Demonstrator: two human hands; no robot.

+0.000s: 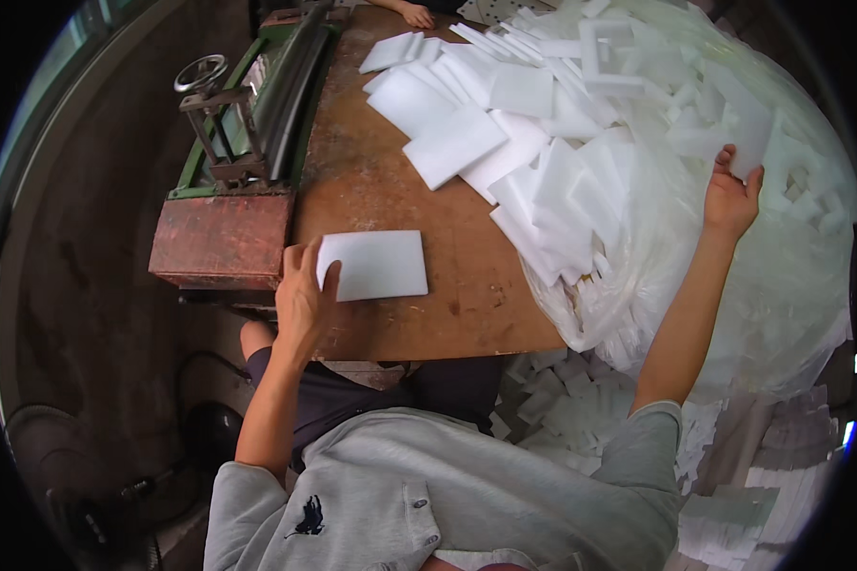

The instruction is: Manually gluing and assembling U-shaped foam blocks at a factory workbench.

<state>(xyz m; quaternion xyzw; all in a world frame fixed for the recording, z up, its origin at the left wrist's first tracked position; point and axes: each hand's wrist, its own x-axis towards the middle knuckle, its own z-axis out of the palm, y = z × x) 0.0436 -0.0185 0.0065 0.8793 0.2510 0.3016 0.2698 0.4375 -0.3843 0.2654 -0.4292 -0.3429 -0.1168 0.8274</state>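
Observation:
A rectangular white foam sheet (376, 265) lies flat on the brown wooden table (467, 328), close to its front left. My left hand (304, 293) grips the sheet's left edge, its thumb by the near corner and its fingers curled along the side. Out to the right, my right hand (732, 198) is raised over a clear plastic bag and holds a thin white foam piece (747, 119) by its lower end. Behind that piece, loose foam makes its exact outline hard to tell.
A green and red machine with a metal handwheel (201, 74) and long rollers borders the table's left side. White foam sheets (455, 145) are heaped at the far middle, beside the large clear plastic bag (676, 257). Another person's hand (417, 15) rests at the far edge. Foam scraps (567, 395) lie below.

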